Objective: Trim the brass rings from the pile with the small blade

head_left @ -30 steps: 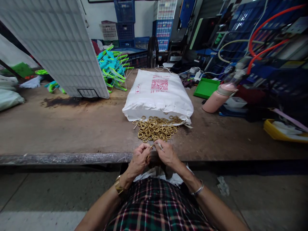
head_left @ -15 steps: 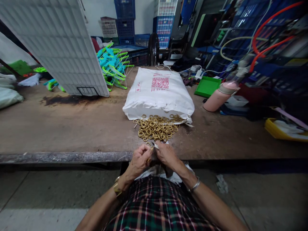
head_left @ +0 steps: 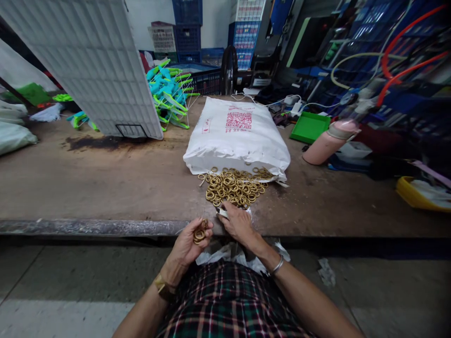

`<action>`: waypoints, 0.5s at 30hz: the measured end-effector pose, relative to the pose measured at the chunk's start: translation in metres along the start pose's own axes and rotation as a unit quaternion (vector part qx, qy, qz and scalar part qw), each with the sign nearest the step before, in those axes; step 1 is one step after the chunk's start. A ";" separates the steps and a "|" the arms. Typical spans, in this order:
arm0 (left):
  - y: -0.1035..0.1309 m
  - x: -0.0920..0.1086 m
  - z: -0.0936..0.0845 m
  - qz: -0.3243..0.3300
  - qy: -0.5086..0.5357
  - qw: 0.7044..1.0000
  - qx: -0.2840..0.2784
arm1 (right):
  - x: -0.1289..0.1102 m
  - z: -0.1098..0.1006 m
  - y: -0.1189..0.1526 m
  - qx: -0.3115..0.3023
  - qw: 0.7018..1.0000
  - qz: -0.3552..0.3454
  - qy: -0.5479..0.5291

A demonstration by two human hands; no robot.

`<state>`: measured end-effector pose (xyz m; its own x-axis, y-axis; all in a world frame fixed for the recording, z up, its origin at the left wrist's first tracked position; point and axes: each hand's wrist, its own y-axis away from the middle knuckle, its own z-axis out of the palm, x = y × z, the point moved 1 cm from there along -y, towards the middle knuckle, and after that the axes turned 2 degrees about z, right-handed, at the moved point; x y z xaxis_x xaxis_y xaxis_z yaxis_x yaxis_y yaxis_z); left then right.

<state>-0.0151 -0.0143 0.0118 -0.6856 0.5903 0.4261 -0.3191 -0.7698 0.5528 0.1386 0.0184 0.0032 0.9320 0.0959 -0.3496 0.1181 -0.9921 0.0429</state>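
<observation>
Gold rings in curled left hand (count unclear); right hand pinches half-hidden tool.

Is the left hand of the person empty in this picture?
No, the left hand holds several gold-coloured rings in its curled fingers.

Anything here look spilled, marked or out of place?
A dark stain blotches the brown tabletop by the foot of the white ribbed panel. Crumpled scrap lies on the floor like litter. Gold-coloured rings lie loose at the near edge of the white sack; whether spilled or poured out, I can't tell.
</observation>
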 end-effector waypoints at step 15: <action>-0.012 -0.005 0.012 0.036 -0.062 0.997 -0.026 | 0.014 0.001 -0.006 0.036 0.950 0.033 -0.307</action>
<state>0.0001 -0.0051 0.0122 -0.6232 0.5554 0.5506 -0.3079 -0.8214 0.4801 0.1503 0.0255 -0.0023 0.5584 -0.0101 -0.8295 0.0224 -0.9994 0.0272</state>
